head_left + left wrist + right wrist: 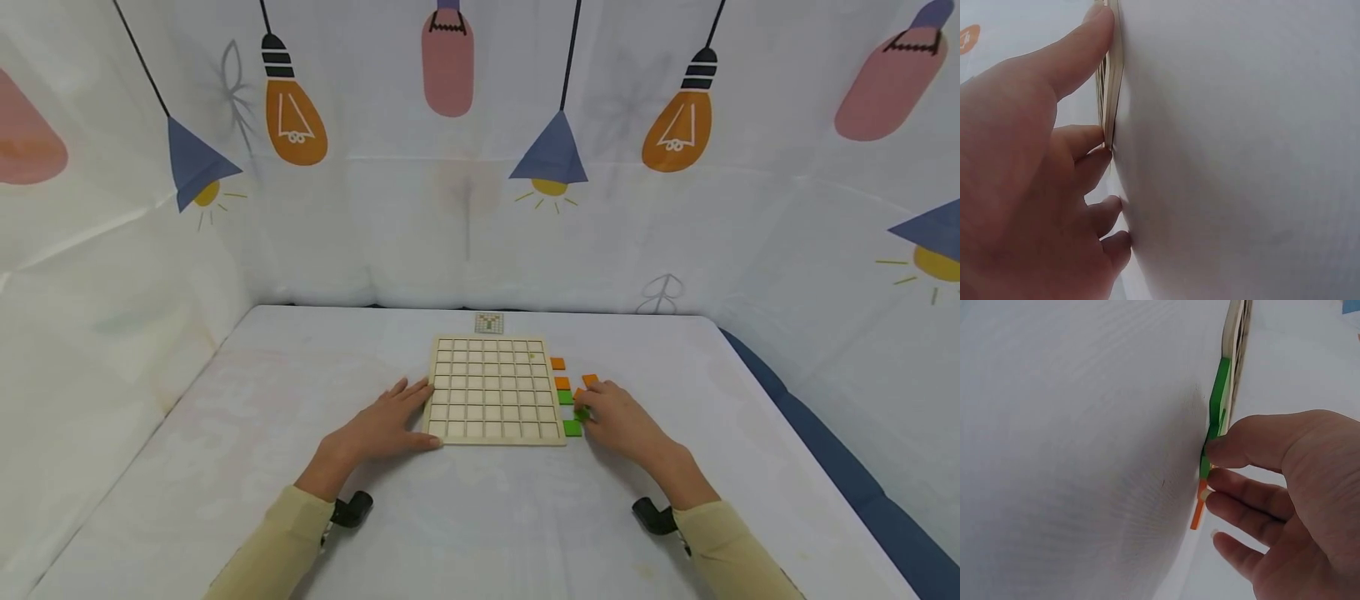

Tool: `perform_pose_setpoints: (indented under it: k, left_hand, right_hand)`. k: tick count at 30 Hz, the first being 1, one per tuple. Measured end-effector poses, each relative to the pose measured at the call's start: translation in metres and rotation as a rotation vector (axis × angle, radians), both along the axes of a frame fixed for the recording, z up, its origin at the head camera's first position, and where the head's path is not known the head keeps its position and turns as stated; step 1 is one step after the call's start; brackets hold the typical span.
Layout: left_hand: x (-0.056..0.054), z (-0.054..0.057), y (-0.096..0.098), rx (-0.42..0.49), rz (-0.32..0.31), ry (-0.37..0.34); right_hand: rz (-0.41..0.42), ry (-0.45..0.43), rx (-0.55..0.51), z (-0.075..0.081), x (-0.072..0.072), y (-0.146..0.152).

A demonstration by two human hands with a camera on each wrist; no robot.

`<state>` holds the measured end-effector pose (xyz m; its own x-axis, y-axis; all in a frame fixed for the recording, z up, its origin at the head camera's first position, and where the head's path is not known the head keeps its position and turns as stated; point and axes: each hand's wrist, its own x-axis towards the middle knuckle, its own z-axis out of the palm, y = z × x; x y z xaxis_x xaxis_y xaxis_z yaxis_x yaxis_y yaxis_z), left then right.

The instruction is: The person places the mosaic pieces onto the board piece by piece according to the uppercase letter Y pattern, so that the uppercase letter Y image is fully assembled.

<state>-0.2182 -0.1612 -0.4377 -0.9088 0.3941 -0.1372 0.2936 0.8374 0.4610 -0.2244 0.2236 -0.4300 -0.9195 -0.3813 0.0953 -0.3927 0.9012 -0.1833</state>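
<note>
A pale wooden board point(495, 392) with a grid of square recesses lies flat on the table. My left hand point(384, 423) rests against its left side, fingers spread, with the thumb at the near left corner. In the left wrist view, the thumb and two fingers of that hand point(1029, 144) touch the board's edge point(1113, 75). To the right of the board, my right hand point(626, 421) pinches a small green tile point(582, 412), partly hidden by the fingers. The right wrist view shows the thumb against that green tile point(1212, 434).
Beside the board's right edge lie orange tiles point(562, 383) and green tiles point(572, 428). Another orange tile point(591, 380) sits just beyond the right hand. A small pattern card point(489, 323) lies behind the board on the white table point(480, 517). Printed cloth point(375, 217) surrounds the table.
</note>
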Motion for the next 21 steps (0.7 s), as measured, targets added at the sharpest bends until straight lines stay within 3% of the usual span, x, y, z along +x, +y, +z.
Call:
perform_pose_setpoints:
  k: [21]
  left_hand:
    - [-0.0002, 0.0020, 0.0004, -0.055, 0.011, 0.003]
  right_hand:
    - [-0.021, 0.000, -0.037, 0.0018, -0.0018, 0.0003]
